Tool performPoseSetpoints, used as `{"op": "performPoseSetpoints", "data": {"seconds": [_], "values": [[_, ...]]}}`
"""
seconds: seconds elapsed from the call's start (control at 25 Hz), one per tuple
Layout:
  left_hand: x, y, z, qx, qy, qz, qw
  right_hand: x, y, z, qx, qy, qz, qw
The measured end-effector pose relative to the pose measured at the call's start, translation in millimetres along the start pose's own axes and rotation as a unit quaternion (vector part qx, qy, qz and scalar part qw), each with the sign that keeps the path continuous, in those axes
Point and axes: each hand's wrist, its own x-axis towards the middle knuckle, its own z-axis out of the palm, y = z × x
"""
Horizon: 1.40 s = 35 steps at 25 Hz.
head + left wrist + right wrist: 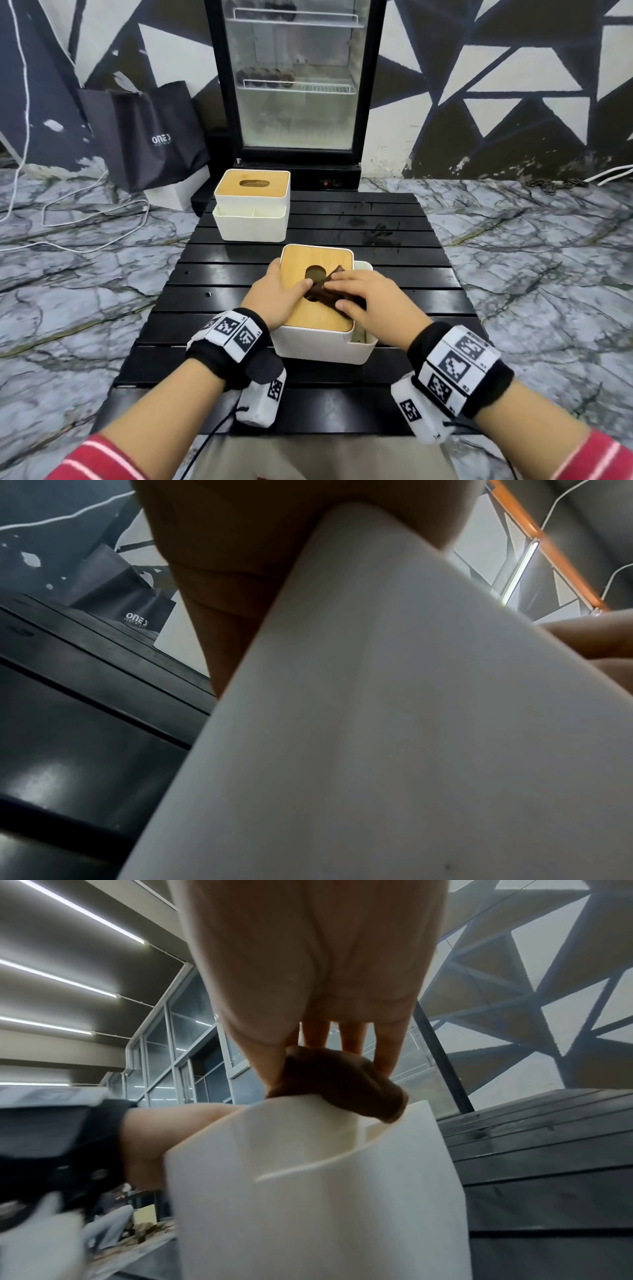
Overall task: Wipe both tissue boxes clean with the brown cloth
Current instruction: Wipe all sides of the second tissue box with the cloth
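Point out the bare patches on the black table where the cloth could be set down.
Slatted table is bare right of the near tissue box and right of the far tissue box, though smudged there. Left slats are bare. Crowded: lid centre, under left hand, right hand, brown cloth.

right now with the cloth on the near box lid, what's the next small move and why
Probably sweep the brown cloth toward the lid's near edge. The right hand presses it flat near the slot of the near tissue box, the left hand steadies the box's left side, and bare wood remains toward you.
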Motion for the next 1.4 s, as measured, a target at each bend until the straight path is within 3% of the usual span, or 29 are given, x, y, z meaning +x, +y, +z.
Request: {"op": "performPoseSetpoints", "data": {"seconds": [0.32, 0.76, 1.4], "values": [[-1.3, -2.6, -1.0, -0.013, 0.012, -0.011, 1.000, 45.2, 12.1, -10.7, -0.033, -0.027, 0.024, 0.999], [-2.9, -2.0, -0.6, -0.028, 0.009, -0.015, 0.999, -20.3, -4.5, 11.8, -0.007, -0.025, -0.042, 0.999], [-4.7, -2.8, -1.8, -0.039, 0.003, -0.016, 0.999, 54.8, 22.8, -2.6, -0.044, -0.054, 0.020, 0.997]]}}
